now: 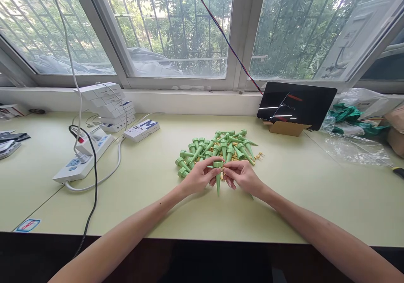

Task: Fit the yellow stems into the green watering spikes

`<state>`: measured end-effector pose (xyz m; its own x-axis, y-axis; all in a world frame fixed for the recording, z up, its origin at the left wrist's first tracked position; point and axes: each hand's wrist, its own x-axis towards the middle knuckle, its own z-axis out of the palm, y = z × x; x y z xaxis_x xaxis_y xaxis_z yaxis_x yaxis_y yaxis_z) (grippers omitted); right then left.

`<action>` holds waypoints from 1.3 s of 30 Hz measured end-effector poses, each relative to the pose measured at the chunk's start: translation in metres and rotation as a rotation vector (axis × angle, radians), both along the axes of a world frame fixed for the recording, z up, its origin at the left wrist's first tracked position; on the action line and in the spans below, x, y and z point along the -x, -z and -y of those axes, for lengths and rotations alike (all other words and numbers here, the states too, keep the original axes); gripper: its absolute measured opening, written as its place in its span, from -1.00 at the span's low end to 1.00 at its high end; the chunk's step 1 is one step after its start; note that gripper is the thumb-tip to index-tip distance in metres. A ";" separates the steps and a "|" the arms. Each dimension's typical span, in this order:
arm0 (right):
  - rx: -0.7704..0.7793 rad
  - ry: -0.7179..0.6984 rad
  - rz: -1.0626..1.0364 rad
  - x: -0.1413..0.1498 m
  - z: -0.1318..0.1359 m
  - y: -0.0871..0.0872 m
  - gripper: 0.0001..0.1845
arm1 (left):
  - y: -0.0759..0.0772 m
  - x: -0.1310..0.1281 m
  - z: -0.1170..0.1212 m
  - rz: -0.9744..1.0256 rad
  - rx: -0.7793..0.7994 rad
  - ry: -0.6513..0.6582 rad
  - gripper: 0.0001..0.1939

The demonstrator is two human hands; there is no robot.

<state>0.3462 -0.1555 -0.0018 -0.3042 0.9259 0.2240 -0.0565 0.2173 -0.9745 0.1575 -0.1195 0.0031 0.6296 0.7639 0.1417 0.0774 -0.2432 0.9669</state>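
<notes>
My left hand (199,177) grips a green plastic watering spike (218,184), its wide ribbed cap up and its tip pointing down at the table. Close against the spike's right side, my right hand (242,174) is closed in a pinch; what lies between its fingertips is too small to make out. Just beyond both hands is a heap of similar green spikes (224,145), lying in all directions. Small yellow plastic pieces (259,155) are scattered among them and at the heap's right edge.
On the left stand a white power strip (83,159) with cables, a stack of white boxes (109,106) and a single white box (142,130). At the back right, a dark tablet (296,104) leans on a cardboard stand (285,128), beside clear plastic bags (360,148).
</notes>
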 end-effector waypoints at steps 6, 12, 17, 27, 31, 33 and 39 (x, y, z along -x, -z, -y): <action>-0.062 0.035 0.025 0.000 -0.001 0.005 -0.73 | -0.002 -0.002 0.000 0.063 0.106 0.022 -0.61; -0.078 0.043 0.058 0.000 0.000 0.006 -0.73 | -0.001 -0.002 0.001 0.050 0.093 0.005 -0.60; -0.016 0.024 0.020 -0.001 -0.001 0.005 -0.68 | 0.002 -0.002 0.002 -0.020 -0.010 -0.039 -0.60; -0.099 0.058 0.078 0.000 0.002 0.006 -0.71 | -0.001 -0.004 0.003 0.100 0.171 0.019 -0.56; -0.087 0.052 0.089 0.000 0.001 0.004 -0.69 | 0.001 -0.004 0.003 0.077 0.132 -0.001 -0.54; -0.062 0.039 0.086 0.000 0.001 0.003 -0.67 | 0.002 -0.003 0.004 0.033 0.075 -0.031 -0.56; -0.043 0.029 0.070 0.000 0.002 0.001 -0.63 | 0.001 -0.003 0.005 -0.011 0.020 -0.049 -0.58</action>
